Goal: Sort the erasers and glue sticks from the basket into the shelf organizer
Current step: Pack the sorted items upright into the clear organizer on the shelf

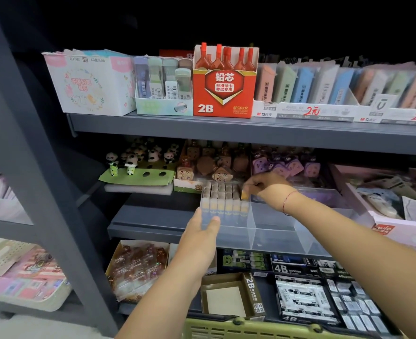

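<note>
**Glue sticks nearly packed, erasers not yet placed**

The glue sticks [222, 199] stand upright in tight rows in the leftmost compartment of the clear shelf organizer [275, 232], which sits on the middle shelf [153, 225]. That compartment looks almost full. One more glue stick [244, 195] is at the right end of the back row, against the divider.

The other compartments that can be seen hold nothing that can be made out through the plastic, and no erasers show in the organizer. By that reading the glue half of the job is close to done and the eraser half is not begun. Only the green rim of the basket [226, 329] shows at the bottom edge, so you cannot tell how much is left in it.

Your right hand [268, 185] reaches in from the right, fingers bent downward and pinching the top of that last stick. Whether it is fully seated cannot be told.

Your left hand [200, 231] grips the organizer's front left corner, thumb on the side wall and fingers curled over the front, steadying it.
</note>
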A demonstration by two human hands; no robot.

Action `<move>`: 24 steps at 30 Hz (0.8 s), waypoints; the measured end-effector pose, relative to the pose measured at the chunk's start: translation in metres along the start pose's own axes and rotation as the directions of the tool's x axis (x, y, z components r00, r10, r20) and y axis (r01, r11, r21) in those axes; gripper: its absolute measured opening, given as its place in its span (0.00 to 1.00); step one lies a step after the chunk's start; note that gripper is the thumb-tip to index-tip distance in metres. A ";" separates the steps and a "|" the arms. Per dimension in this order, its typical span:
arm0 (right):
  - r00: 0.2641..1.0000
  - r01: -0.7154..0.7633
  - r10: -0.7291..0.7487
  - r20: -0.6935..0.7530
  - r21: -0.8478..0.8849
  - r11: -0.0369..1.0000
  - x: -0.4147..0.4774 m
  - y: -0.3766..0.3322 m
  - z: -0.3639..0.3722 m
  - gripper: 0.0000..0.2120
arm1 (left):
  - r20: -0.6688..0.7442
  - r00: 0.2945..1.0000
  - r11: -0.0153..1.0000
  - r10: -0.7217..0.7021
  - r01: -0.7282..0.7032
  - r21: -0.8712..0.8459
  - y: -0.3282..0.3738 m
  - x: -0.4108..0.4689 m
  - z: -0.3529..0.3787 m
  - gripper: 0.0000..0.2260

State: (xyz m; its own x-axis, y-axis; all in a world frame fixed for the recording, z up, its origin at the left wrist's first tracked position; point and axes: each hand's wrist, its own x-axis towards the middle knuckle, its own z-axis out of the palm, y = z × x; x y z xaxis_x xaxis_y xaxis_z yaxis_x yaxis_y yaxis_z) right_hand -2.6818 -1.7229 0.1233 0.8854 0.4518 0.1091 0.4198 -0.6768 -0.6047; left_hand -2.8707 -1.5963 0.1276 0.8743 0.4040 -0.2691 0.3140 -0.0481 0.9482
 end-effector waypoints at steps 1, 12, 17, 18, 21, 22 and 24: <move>1.000 -0.018 0.019 -0.009 0.026 0.999 0.001 0.001 0.002 0.05 | 0.001 1.000 1.000 0.002 -0.002 -0.002 0.000 0.000 0.000 0.24; 0.999 -0.024 0.025 -0.034 0.031 0.999 -0.018 -0.003 -0.002 0.05 | -0.019 0.999 0.999 0.041 -0.041 -0.006 -0.012 0.009 -0.002 0.24; 0.950 0.186 -0.117 -0.289 0.224 0.957 -0.088 -0.017 0.013 0.07 | -0.081 0.985 0.981 0.150 -0.138 0.138 -0.043 0.005 -0.014 0.25; 0.950 0.216 -0.124 -0.285 0.318 0.923 -0.111 -0.016 0.024 0.07 | -0.101 0.981 0.968 0.168 -0.145 0.206 -0.055 0.003 -0.018 0.25; 0.984 0.160 -0.106 -0.142 0.456 0.875 -0.189 -0.003 0.070 0.08 | -0.136 0.979 0.901 0.155 -0.084 0.425 -0.103 -0.007 -0.031 0.24; 0.993 0.110 -0.075 -0.094 0.457 0.883 -0.211 0.009 0.090 0.09 | -0.130 0.982 0.875 0.136 -0.058 0.480 -0.122 -0.011 -0.036 0.24; 0.996 -0.080 0.056 0.070 0.412 0.908 -0.247 0.042 0.135 0.13 | -0.107 0.994 0.814 0.039 0.030 0.580 -0.164 -0.020 -0.044 0.25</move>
State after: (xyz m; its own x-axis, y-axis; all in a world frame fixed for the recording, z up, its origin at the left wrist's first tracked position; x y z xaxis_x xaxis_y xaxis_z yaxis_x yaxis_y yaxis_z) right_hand -2.9094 -1.7844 -0.0360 0.8915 0.4527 0.0193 0.2278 -0.4109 -0.8828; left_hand -2.9559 -1.5559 -0.0155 0.8414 0.4970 -0.2121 0.4967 -0.5570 0.6656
